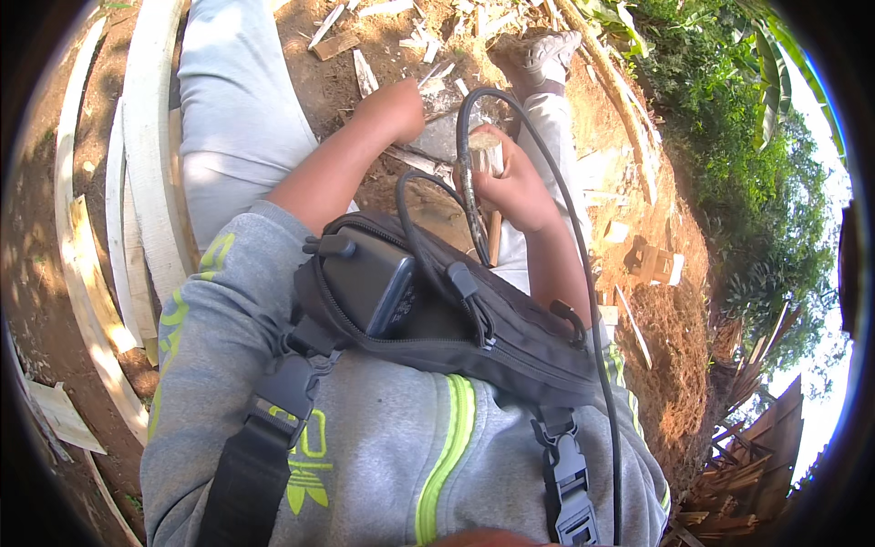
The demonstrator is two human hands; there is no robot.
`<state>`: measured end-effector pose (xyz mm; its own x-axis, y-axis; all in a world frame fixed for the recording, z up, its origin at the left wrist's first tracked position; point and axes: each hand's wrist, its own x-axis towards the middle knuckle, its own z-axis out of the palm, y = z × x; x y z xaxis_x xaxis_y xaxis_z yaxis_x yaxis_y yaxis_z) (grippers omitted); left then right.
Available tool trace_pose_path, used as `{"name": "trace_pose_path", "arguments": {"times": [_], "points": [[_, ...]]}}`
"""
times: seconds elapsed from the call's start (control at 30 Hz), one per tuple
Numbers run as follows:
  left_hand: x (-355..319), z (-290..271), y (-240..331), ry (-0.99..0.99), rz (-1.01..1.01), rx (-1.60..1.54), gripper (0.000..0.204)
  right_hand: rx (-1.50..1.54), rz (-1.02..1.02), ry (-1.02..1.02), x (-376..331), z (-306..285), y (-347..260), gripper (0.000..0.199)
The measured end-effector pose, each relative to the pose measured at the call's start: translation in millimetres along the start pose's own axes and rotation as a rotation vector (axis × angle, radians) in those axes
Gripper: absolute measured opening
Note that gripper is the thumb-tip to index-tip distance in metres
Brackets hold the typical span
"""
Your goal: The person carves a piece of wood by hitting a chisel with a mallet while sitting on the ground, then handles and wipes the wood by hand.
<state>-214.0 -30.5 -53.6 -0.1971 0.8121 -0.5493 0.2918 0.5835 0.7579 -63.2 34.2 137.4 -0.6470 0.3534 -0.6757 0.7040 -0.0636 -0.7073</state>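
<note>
near the upper centre of the frame, the right hand (518, 187) is clamping its grip around a pale wooden piece (486, 153). the left hand (394, 108) is reaching down just left of it, touching a flat grey stone (442, 137); its grip cannot be told.

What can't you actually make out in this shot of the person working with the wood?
All in the head view:
- Left hand: its fingers are turned away behind the knuckles, so whether it grips anything is hidden.
- Wooden piece in the right hand: the fingers and the black cable cover most of it, so its full shape is unclear.
- Grey slab between the hands: partly hidden, material unclear.
- Black chest pouch: hides the person's lap.
</note>
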Motion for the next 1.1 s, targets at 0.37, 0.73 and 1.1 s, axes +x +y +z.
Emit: {"name": "trace_pose_path", "arguments": {"times": [0.37, 0.73, 1.1], "points": [[4.9, 3.4, -3.0, 0.018, -0.023, 0.011, 0.037, -1.035, 0.212, 0.213, 44.9, -41.5, 49.6, 0.029], [9.5, 8.3, -0.1, 0.028, -0.058, 0.051, 0.038, -1.697, 0.167, 0.215, 102.1, -30.3, 72.1, 0.02], [5.8, 4.8, 6.8, -0.009, -0.022, 0.058, 0.038, -1.7, 0.245, 0.058, 104.7, -65.4, 92.1, 0.023]]}}
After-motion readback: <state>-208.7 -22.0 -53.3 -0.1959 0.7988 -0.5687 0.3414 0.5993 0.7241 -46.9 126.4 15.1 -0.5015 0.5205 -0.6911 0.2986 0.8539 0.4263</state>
